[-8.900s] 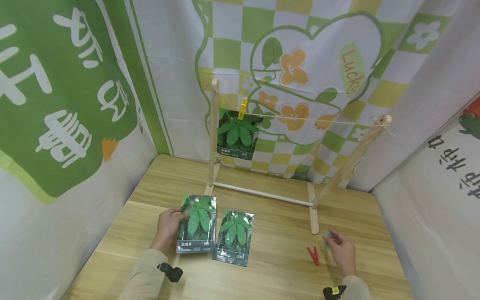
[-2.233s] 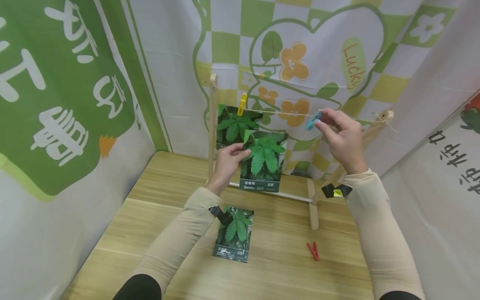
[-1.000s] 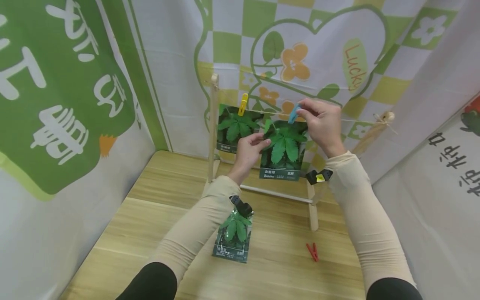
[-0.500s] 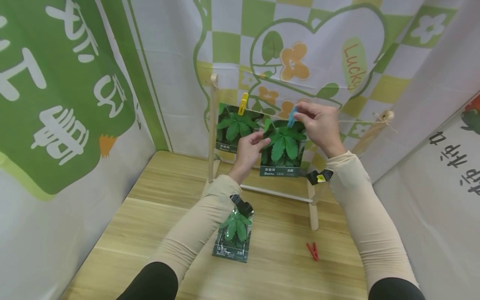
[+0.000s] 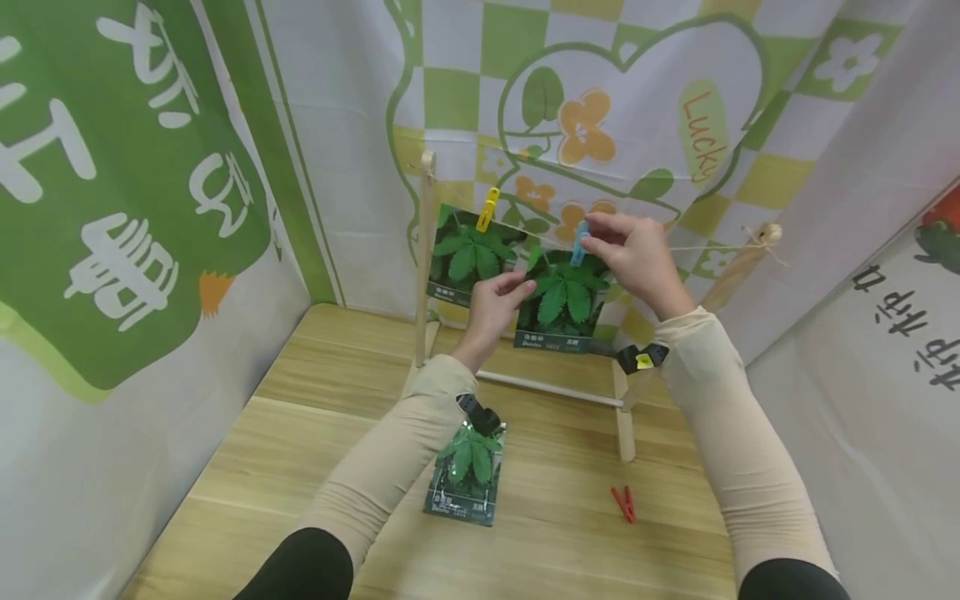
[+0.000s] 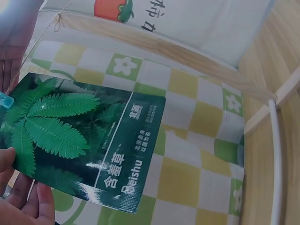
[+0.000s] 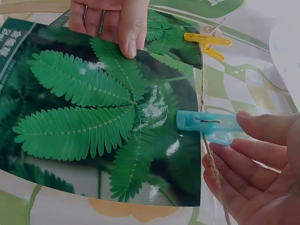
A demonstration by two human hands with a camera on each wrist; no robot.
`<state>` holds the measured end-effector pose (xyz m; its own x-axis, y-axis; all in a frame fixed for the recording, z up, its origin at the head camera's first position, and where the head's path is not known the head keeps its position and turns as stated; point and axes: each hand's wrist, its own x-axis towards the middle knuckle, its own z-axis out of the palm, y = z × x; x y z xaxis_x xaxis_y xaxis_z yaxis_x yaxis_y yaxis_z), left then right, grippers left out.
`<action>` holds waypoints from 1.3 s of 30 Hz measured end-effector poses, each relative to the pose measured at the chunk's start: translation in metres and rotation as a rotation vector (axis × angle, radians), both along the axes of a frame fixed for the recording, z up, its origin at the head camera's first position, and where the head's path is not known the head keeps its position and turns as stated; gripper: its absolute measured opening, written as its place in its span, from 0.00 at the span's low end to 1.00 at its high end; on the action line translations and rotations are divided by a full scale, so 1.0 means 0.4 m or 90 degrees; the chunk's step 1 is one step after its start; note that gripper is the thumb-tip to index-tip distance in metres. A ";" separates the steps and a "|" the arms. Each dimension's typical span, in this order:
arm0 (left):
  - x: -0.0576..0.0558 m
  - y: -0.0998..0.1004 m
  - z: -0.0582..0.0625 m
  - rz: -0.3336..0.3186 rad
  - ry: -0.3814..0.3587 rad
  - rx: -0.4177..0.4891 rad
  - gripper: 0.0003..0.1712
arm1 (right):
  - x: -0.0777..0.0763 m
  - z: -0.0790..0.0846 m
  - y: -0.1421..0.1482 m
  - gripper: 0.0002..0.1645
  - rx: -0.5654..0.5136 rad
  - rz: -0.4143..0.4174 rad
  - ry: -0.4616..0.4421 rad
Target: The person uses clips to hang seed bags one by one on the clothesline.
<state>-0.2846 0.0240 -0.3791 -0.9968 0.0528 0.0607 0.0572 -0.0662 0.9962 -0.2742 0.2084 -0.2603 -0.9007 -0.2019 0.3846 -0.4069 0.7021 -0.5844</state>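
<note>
My left hand pinches the left edge of a glossy green packet with a leaf picture, held upright at the line. At its top edge, my right hand pinches a blue clothespin between thumb and fingers. In the right wrist view the blue clothespin has its tips over the packet's top edge and the twine crossing it. To the left, a matching packet hangs from the twine by a yellow clothespin, its right part hidden behind my left hand.
The twine is strung on a wooden stand with a white crossbar low down. A third packet lies on the table, partly under my left wrist. A red clothespin lies at the right. A patterned curtain hangs behind.
Both hands have risen from the table with the packet and blue clothespin. The clothespin has moved left along the line, then down onto the packet's top edge; the twine now dips there.
</note>
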 end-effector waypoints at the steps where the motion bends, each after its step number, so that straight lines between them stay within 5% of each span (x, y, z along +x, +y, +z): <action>1: 0.000 -0.002 -0.003 0.004 0.006 -0.004 0.20 | 0.001 -0.002 0.000 0.22 -0.005 0.000 -0.002; 10: 0.007 -0.017 -0.017 0.019 0.059 -0.032 0.18 | 0.014 -0.015 0.008 0.23 -0.064 0.008 0.026; 23: 0.015 -0.035 -0.027 -0.006 0.064 -0.021 0.19 | 0.059 -0.058 0.031 0.22 -0.217 0.057 0.094; 39: 0.038 -0.056 -0.031 -0.020 0.043 -0.035 0.20 | 0.097 -0.120 0.063 0.26 -0.207 0.060 0.031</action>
<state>-0.2694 0.0015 -0.3915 -0.9884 0.0893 0.1231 0.1224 -0.0136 0.9924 -0.2354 0.2338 -0.3082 -0.8629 -0.1432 0.4847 -0.4942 0.4400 -0.7498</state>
